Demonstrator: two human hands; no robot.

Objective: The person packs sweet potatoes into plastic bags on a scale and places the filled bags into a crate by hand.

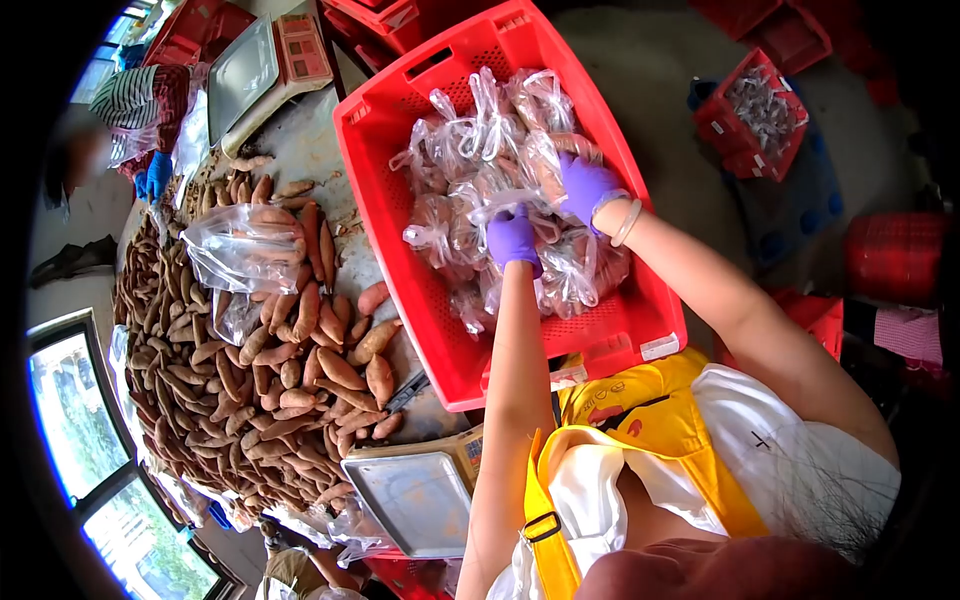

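Observation:
Both my hands wear purple gloves and reach into a red plastic crate point(375, 150). It holds several knotted clear plastic bags of sweet potatoes point(480, 130). My left hand point(513, 238) is closed on the gathered plastic of a bag near the crate's middle. To the right of it, my right hand point(590, 188) grips the side of a bag of sweet potatoes point(543, 165); its fingertips are partly hidden. Both hands seem to be on the same bag, though the overlapping plastic makes this hard to tell.
Loose sweet potatoes point(250, 400) cover the table left of the crate, with a part-filled clear bag point(245, 245) on them. Scales stand at the near edge point(410, 500) and far end point(245, 80). Another person's blue-gloved hand point(155, 176) is at far left. A smaller red crate point(735, 140) sits right.

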